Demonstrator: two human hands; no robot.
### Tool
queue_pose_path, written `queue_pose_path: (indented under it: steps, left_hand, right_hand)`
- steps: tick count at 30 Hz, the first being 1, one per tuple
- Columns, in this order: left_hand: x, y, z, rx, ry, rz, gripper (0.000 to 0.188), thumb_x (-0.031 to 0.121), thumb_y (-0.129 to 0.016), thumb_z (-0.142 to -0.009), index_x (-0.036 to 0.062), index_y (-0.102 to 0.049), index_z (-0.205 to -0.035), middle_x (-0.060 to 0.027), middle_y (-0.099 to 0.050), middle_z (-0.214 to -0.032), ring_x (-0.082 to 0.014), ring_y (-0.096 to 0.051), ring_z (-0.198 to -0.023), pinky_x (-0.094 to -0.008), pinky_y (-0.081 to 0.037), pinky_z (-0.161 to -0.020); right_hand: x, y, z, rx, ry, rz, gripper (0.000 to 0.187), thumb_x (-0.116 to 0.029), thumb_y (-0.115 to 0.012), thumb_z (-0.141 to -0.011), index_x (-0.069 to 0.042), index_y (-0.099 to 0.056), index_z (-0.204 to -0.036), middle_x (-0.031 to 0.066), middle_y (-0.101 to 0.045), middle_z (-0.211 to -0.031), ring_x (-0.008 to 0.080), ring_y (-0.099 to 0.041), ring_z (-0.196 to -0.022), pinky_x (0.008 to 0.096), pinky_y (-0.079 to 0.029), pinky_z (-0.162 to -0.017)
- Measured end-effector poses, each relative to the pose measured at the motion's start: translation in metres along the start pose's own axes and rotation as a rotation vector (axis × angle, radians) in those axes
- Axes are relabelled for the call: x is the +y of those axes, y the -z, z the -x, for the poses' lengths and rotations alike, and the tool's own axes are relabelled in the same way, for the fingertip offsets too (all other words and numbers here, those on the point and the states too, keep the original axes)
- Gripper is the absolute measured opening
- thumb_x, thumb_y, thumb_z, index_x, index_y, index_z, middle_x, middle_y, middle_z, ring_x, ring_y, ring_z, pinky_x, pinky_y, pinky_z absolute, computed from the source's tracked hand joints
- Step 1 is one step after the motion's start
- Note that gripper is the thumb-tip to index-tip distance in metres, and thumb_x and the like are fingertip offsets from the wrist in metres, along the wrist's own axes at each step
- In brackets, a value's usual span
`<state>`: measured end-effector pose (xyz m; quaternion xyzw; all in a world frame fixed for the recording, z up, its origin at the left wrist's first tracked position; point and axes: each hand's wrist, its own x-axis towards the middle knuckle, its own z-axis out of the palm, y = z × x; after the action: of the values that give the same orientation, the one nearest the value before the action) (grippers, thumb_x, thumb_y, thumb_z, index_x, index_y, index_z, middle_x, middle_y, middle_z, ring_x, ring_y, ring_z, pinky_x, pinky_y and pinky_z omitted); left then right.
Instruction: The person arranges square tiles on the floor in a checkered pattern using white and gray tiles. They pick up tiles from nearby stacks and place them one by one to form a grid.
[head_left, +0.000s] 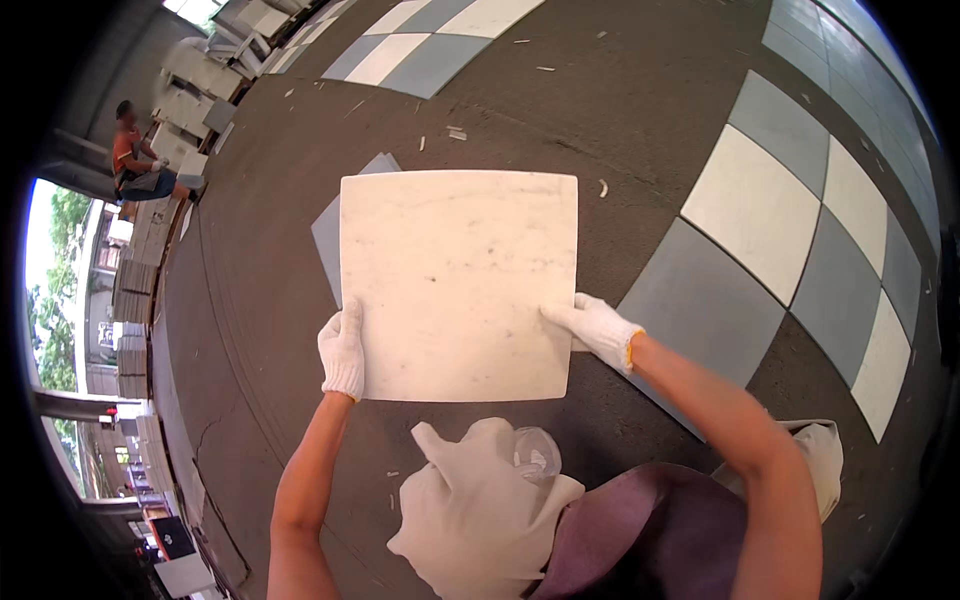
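Note:
A square white stone tile (455,270) with faint grey veins and dark specks is held up in front of me, above the floor. My left hand (342,352), in a white knit glove, grips its left edge near the lower corner. On the opposite edge my right hand (598,328), gloved the same with a yellow cuff edge, has its thumb on the face; the fingers behind are mostly hidden. Beneath the tile a grey tile (326,240) shows partly at the left. Below my hands are my pale clothed knee (480,510) and a clear round item (537,453).
Grey and white tiles (745,200) lie in a checkered layout on the floor at the right, with another checkered group (420,45) at the far side. At the far left a person (140,160) in orange sits by stacked tiles (140,250). Small chips litter the brown floor (260,220).

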<state>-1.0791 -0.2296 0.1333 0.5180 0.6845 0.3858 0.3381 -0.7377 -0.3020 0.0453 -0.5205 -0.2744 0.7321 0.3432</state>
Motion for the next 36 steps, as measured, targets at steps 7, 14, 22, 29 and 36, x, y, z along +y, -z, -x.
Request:
queue_pose_path:
  steps: [7, 14, 22, 29, 36]
  left_hand:
    - [0.124, -0.168, 0.031, -0.343, -0.149, 0.132, 0.047, 0.045, -0.060, -0.095, 0.0005, -0.066, -0.083, 0.0031, -0.062, -0.078, -0.0044, -0.049, -0.070, -0.0234, -0.042, -0.064]
    - [0.223, -0.327, 0.112, -0.934, -0.469, 0.020, 0.043, 0.042, -0.062, -0.094, -0.0001, -0.067, -0.085, 0.0012, -0.064, -0.074, -0.0040, -0.054, -0.064, -0.0224, -0.045, -0.059]
    - [0.298, -0.474, 0.242, -1.435, -0.381, -0.627, 0.053, 0.050, -0.071, -0.083, -0.0003, -0.069, -0.099, -0.0084, -0.070, -0.087, -0.0133, -0.066, -0.072, -0.0262, -0.053, -0.070]
    - [0.199, -0.525, 0.287, -1.751, 0.163, -0.157, 0.060, 0.042, -0.067, -0.090, -0.0042, -0.055, -0.126, -0.0143, -0.063, -0.120, -0.0226, -0.064, -0.106, -0.0387, -0.053, -0.090]
    - [0.077, -0.509, 0.408, -1.195, 0.224, -0.003, 0.044, 0.035, -0.070, -0.088, -0.0021, -0.062, -0.110, -0.0101, -0.066, -0.104, -0.0179, -0.060, -0.092, -0.0327, -0.049, -0.082]
  right_hand:
    - [-0.093, 0.159, 0.182, 0.058, 0.117, -0.116, 0.058, -0.038, -0.065, -0.091, -0.002, -0.050, -0.134, 0.0122, -0.063, -0.121, 0.0224, -0.064, -0.108, 0.0377, -0.056, -0.087]
    - [0.045, 0.252, 0.320, 0.237, 0.553, -0.582, 0.068, -0.030, -0.068, -0.089, -0.003, -0.037, -0.144, 0.0120, -0.054, -0.135, 0.0234, -0.059, -0.117, 0.0382, -0.057, -0.088]
    - [0.176, 0.192, 0.372, 0.471, 0.781, -1.182, 0.067, -0.017, -0.063, -0.086, 0.003, -0.035, -0.144, 0.0171, -0.048, -0.140, 0.0294, -0.048, -0.129, 0.0441, -0.041, -0.107]
    - [0.251, 0.162, 0.409, 0.707, 0.751, -1.405, 0.064, -0.013, -0.059, -0.088, 0.006, -0.033, -0.143, 0.0209, -0.044, -0.142, 0.0335, -0.044, -0.132, 0.0481, -0.038, -0.109]
    - [0.294, 0.164, 0.407, 0.811, 0.668, -1.348, 0.068, -0.009, -0.057, -0.089, -0.003, -0.025, -0.149, 0.0201, -0.033, -0.151, 0.0336, -0.036, -0.139, 0.0471, -0.033, -0.114]
